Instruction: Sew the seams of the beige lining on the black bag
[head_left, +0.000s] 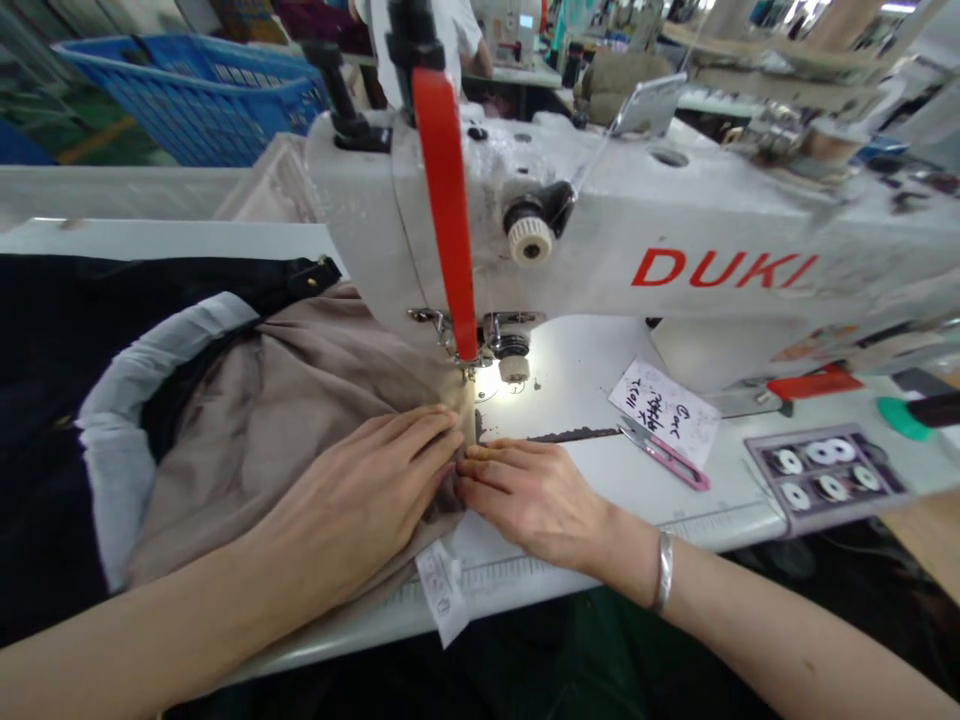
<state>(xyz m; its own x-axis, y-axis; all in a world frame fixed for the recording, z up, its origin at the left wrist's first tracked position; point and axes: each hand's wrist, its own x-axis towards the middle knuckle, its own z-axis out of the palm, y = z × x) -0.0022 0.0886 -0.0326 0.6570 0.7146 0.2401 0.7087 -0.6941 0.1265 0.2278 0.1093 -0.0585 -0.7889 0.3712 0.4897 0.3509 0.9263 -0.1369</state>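
Observation:
My left hand (360, 500) lies flat on taupe lining fabric (285, 400), fingers stretched toward the needle (471, 372) of a white sewing machine (600, 250). My right hand (532, 495) rests flat beside it, its fingertips pressing the fabric's edge just in front of the presser foot. The lining belongs to a dark navy garment (67, 330) with a white padded band (127, 400), spread to the left. A white care label (442, 590) hangs from the fabric at the table's front edge. A silver bangle sits on my right wrist.
Pink thread snips (667, 455) and a handwritten paper tag (664, 410) lie right of the needle. A tray of bobbins (821, 475) sits further right. A blue plastic basket (202, 95) stands behind the machine. Other work stations fill the background.

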